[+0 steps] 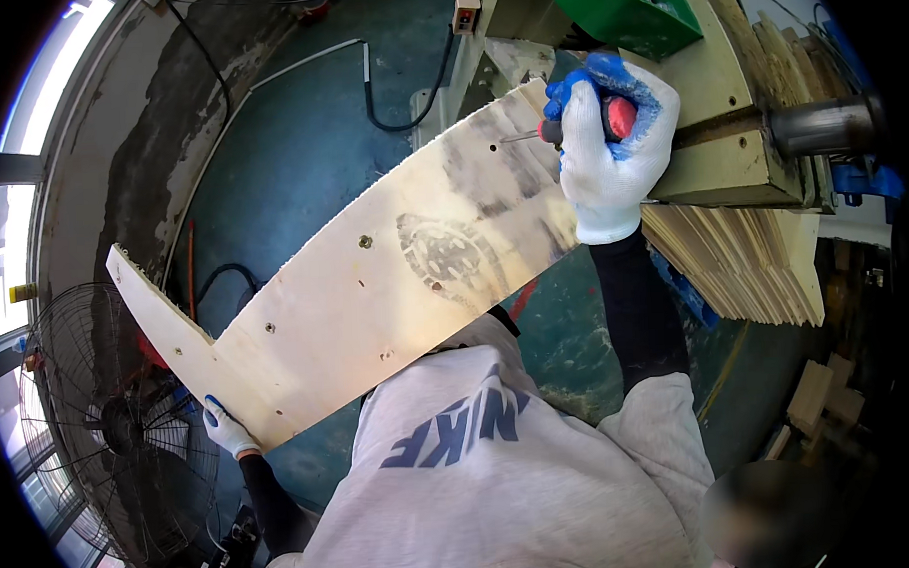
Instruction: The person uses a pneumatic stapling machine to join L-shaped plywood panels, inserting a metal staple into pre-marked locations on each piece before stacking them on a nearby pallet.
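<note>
Right grip (pixel 620 138), white glove with blue coating: fingers wrapped together around the screwdriver (pixel 549 131), whose red-and-dark handle sits within the fist. Shaft points left over the board (pixel 315 314), its tip just beside a dark hole in the pale wood. Left grip (pixel 227 430), gloved likewise: clamped on the board at its lower-left corner. The board slants between the two grips, in front of the person's torso, with its upper-right end under the right hand.

Hidden or unclear: much of the screwdriver handle is covered by fingers; the left fingers beneath the board cannot be seen; part of the board's right end lies behind the right glove. Whether the right hand also touches the wood, cannot tell. Green bin (pixel 615 18) is cut off at the upper edge. A patch at lower right is blurred.

Count: boards in hand, 1; screwdrivers, 1; gloved hands, 2; wire-caged fans (pixel 124 426), 1; green bins, 1; stacks of wooden panels (pixel 739 264) at right, 1, individual pieces too tightly packed to count.
</note>
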